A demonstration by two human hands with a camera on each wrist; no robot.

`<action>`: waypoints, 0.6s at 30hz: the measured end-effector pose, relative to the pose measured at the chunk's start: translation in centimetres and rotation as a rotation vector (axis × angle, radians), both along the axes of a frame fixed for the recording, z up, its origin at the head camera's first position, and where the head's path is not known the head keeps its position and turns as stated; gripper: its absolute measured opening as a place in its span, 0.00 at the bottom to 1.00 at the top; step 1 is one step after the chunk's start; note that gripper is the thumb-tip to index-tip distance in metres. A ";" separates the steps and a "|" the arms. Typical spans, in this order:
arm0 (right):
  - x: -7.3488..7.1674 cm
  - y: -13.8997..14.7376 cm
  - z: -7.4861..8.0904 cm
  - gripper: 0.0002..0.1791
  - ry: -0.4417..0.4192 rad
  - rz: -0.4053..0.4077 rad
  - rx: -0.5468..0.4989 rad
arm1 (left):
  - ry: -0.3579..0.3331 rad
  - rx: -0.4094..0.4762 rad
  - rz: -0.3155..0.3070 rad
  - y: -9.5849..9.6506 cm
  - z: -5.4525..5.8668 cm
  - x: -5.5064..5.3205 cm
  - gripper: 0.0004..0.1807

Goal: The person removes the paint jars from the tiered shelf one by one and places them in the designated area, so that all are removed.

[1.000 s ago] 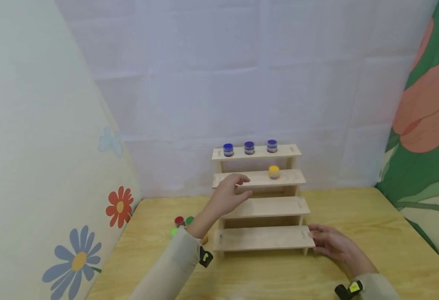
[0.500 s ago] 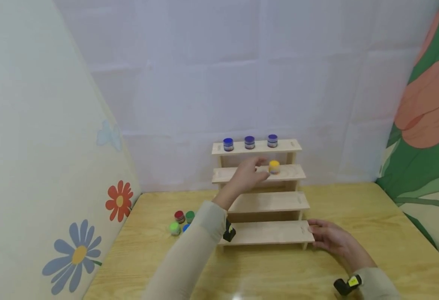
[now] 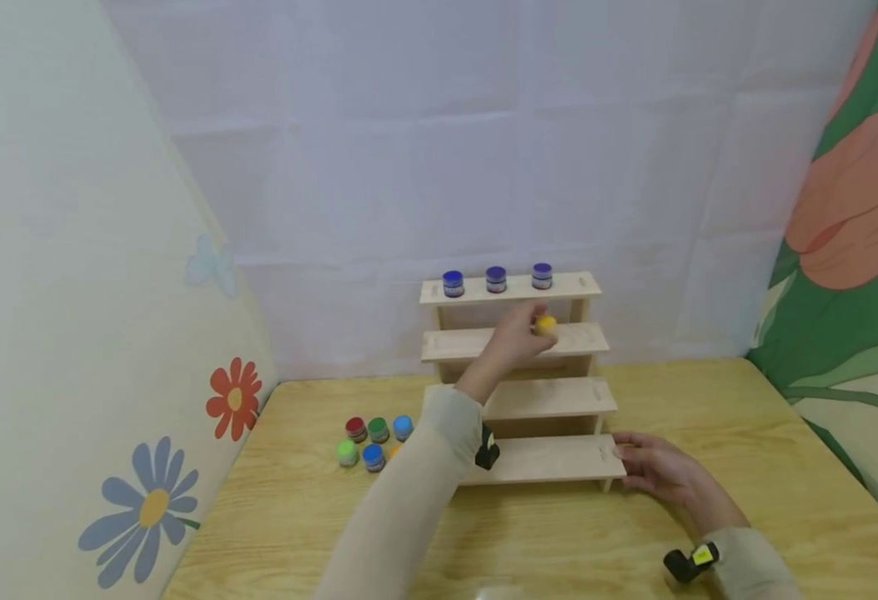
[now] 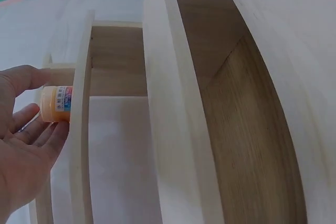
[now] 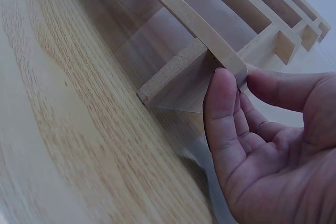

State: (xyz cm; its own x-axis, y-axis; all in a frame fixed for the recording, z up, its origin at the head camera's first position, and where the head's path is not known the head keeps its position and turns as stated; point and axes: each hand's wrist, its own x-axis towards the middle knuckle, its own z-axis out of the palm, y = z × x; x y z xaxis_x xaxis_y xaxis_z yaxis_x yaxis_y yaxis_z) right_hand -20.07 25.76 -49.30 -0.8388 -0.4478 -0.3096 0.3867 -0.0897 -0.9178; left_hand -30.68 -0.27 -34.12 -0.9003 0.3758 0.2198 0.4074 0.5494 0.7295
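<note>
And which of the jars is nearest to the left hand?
The yellow jar, right by the left hand at the second shelf from the top; three blue jars stand above, the others on the table.

Shelf [image 3: 559,459] in all three views

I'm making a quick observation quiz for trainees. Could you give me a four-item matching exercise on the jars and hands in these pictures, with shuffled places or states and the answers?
Column 1
1. Yellow jar
2. Red-lidded jar
3. Right hand
4. Three deep-blue-lidded jars

Column 2
a. Holding the end of the lowest shelf
b. In a row on the top shelf
c. On the table, to the left of the wooden rack
d. Between the thumb and fingers of the left hand

Right pairs
1-d
2-c
3-a
4-b
</note>
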 end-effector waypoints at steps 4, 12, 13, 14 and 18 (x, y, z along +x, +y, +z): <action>0.0 -0.1 -0.3 0.35 -0.001 -0.004 0.000 | 0.025 -0.034 0.038 0.5 -0.4 -0.1 0.33; 0.2 0.1 -0.4 0.31 -0.015 -0.001 -0.006 | 0.046 -0.084 0.119 0.9 -1.1 -0.1 0.26; 0.2 0.1 -0.3 0.30 -0.017 0.000 -0.005 | 0.048 -0.079 0.125 1.0 -1.3 -0.2 0.24; 0.2 0.1 -0.4 0.30 -0.018 -0.001 -0.004 | 0.048 -0.075 0.131 1.0 -1.3 -0.1 0.23; 0.2 0.2 -0.3 0.28 -0.022 -0.003 -0.001 | 0.051 -0.056 0.141 1.0 -1.5 -0.1 0.21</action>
